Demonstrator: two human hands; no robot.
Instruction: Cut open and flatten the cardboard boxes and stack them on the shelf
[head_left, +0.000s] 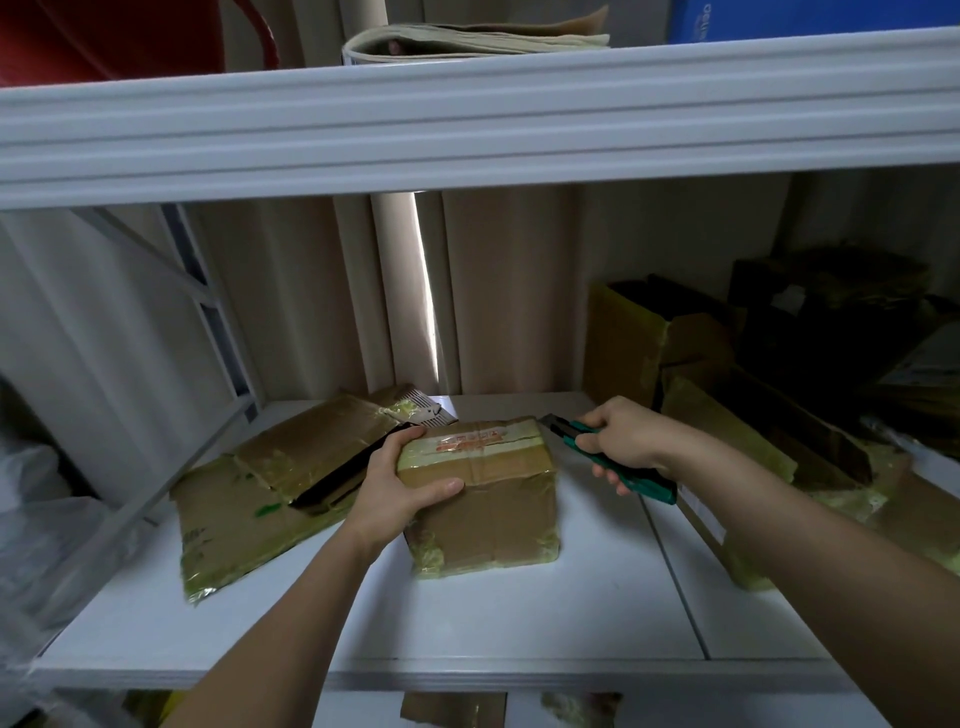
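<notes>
A small taped cardboard box (493, 514) stands closed on the white shelf (519, 623), with a label across its top. My left hand (400, 483) grips the box's top left corner, thumb on the front face. My right hand (623, 441) holds a green utility knife (618, 462); its blade end points at the box's top right edge, close to it. To the left lies a pile of flattened cardboard (270, 483) with yellowish tape.
More boxes and cardboard pieces (753, 415) crowd the right side of the shelf. An upper shelf edge (467, 130) runs overhead with folded paper on it. Curtains hang behind. A clear plastic bag (41, 519) sits at the far left.
</notes>
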